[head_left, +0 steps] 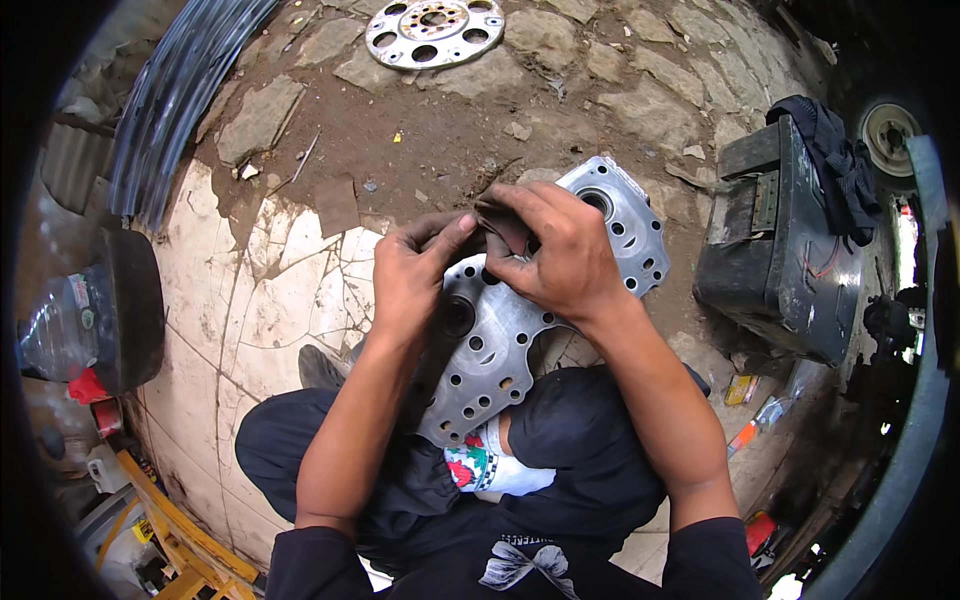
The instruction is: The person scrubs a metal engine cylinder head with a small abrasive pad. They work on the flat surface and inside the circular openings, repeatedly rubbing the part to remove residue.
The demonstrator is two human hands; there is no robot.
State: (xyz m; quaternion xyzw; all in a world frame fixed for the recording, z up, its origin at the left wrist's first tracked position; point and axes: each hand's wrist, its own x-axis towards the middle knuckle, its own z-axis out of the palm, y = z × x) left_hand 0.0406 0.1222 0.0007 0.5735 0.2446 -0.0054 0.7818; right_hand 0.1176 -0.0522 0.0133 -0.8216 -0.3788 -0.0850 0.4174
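Between my hands is a small folded piece of dark brown sandpaper [507, 232]. My right hand [565, 250] pinches it with thumb and fingers. My left hand [412, 268] is closed at its left edge, thumb up; part of the sheet is hidden behind the fingers. Right below the hands, a long flat grey metal engine plate [485, 357] with round and oval holes lies tilted, its near end by my legs and its far end [632, 238] up to the right. Both wrists hover over it, hiding its middle.
A round metal flywheel plate [435, 52] lies on the dirt and stones ahead. A brown square sheet [337, 205] is on the cracked tiles [215, 300]. At right stands a black box [780, 240] with dark cloth on it; at left, a black container [130, 310] beside a clear bottle.
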